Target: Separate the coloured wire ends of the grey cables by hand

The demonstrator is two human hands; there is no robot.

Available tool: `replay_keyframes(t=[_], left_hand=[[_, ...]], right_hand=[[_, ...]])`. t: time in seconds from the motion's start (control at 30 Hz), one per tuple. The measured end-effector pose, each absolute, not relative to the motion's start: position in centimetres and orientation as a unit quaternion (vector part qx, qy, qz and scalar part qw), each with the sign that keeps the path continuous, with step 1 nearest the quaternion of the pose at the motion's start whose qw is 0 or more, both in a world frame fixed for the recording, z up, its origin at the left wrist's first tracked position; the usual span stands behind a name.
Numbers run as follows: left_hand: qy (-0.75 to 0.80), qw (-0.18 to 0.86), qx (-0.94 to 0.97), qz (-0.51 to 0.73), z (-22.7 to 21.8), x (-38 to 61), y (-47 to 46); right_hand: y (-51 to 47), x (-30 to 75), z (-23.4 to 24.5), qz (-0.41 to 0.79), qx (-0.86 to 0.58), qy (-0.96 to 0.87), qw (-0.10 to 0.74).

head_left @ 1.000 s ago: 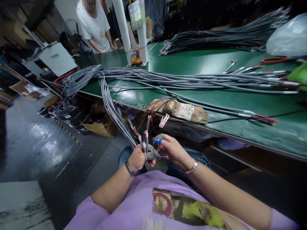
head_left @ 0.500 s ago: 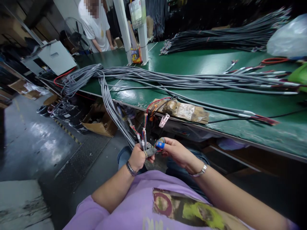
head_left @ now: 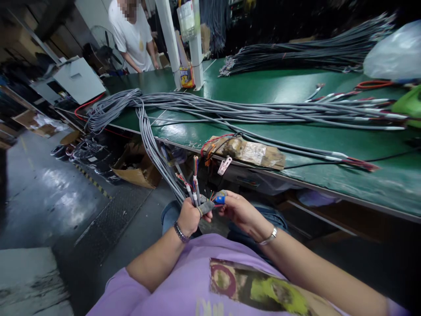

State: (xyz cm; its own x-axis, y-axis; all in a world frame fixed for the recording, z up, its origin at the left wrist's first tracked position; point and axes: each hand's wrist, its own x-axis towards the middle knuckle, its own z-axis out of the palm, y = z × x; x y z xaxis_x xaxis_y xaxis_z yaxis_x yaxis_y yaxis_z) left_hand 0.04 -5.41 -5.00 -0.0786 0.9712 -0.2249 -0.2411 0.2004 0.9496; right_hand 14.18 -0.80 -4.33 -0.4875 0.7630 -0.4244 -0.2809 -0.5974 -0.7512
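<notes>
In front of my lap, my left hand (head_left: 192, 216) is closed around the ends of several grey cables (head_left: 149, 140). Their bare coloured wires (head_left: 195, 166) stick up above my fist. A grey cover wraps the left thumb. My right hand (head_left: 238, 208) pinches thin coloured wires (head_left: 213, 198) of a cable end just right of my left thumb. Blue tape and a grey cover wrap its fingertips. From my left hand the cables run up over the bench edge to a coiled bundle (head_left: 112, 107).
More grey cables (head_left: 263, 109) lie along the green bench (head_left: 279, 83). A taped cardboard piece (head_left: 253, 151) and a pink clip (head_left: 225, 165) sit at its edge. Black cables (head_left: 305, 52) lie behind. A person in a white shirt (head_left: 134, 37) stands across the bench. A cardboard box (head_left: 140, 169) is below.
My right hand has shifted very slightly, and the coloured wires by my thumbs are more spread out. The cable ends in my left hand have tipped slightly left.
</notes>
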Motion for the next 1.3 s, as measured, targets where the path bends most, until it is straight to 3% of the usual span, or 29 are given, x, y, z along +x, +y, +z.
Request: replay_keyframes(t=[0.27,0.63,0.83,1.1,1.3], left_hand=[[0.506,0.595,0.338,0.525,-4.2,-0.8,-5.2],[0.509,0.621,0.365,0.471,-4.2,-1.0,-4.8],[0.53,0.628,0.374,0.43,-4.0,-0.8,-4.7],[0.525,0.64,0.379,0.415,-4.0,-0.8,-4.6],[0.507,0.66,0.367,0.416,-3.6,-1.7,-4.2]], right_hand=[[1.2,15.6,-4.7,0.803,-0.374,-0.263,0.382],[1.7,15.0,-3.5,0.749,-0.322,-0.511,0.272],[1.2,14.0,-3.1,0.665,-0.329,-0.596,0.307],[2.3,14.7,-4.1,0.673,-0.394,-0.505,0.371],[3.8,16.0,-5.1,0.742,-0.407,-0.357,0.395]])
